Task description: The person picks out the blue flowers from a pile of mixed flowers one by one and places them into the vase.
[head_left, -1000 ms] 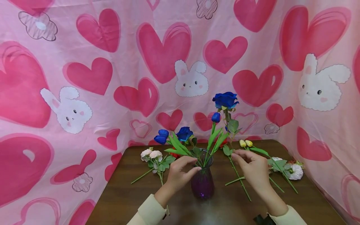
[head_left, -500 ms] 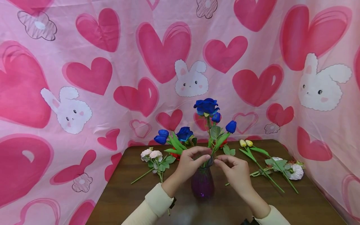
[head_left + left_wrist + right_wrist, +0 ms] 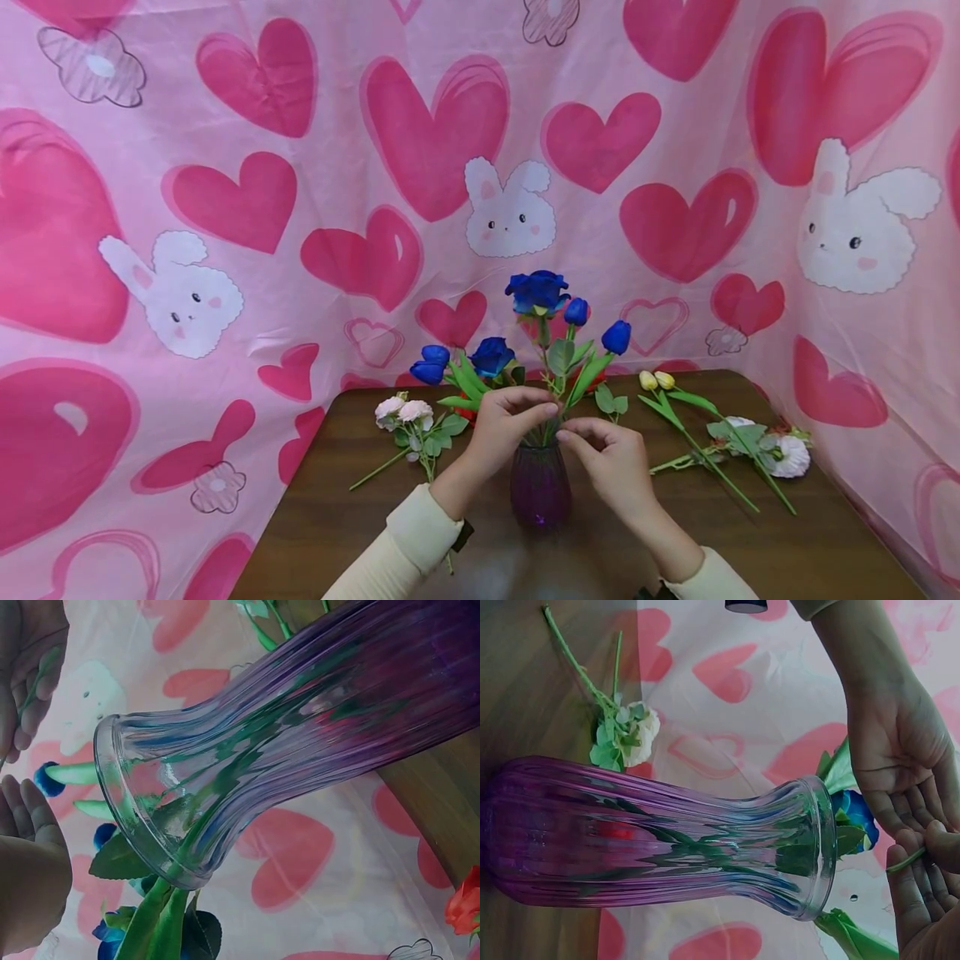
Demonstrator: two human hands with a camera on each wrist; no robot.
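Note:
In the head view, my right hand (image 3: 611, 454) pinches the stem of a tall blue rose (image 3: 537, 292) over a purple glass vase (image 3: 542, 492). The green stem (image 3: 907, 861) lies between its thumb and fingers in the right wrist view, the lower end outside the rim. Close to the same stem, at the vase mouth, is my left hand (image 3: 495, 429), with relaxed fingers (image 3: 34, 810) and the thumb apart from them. Blue tulips (image 3: 617, 337) and leafy stems stand in the vase. A lower blue rose (image 3: 492, 357) shows behind the left hand.
Pale pink flowers (image 3: 414, 411) lie left on the brown table (image 3: 337, 533). Yellow tulips (image 3: 656, 381) and white flowers (image 3: 789, 458) lie on the right. A red flower (image 3: 465, 900) is near the vase. Pink heart-patterned cloth (image 3: 435, 125) hangs behind.
My right hand has brought the tall blue rose leftward and down, from the vase's right side to over its mouth. The left hand has shifted slightly right, to the rose stem.

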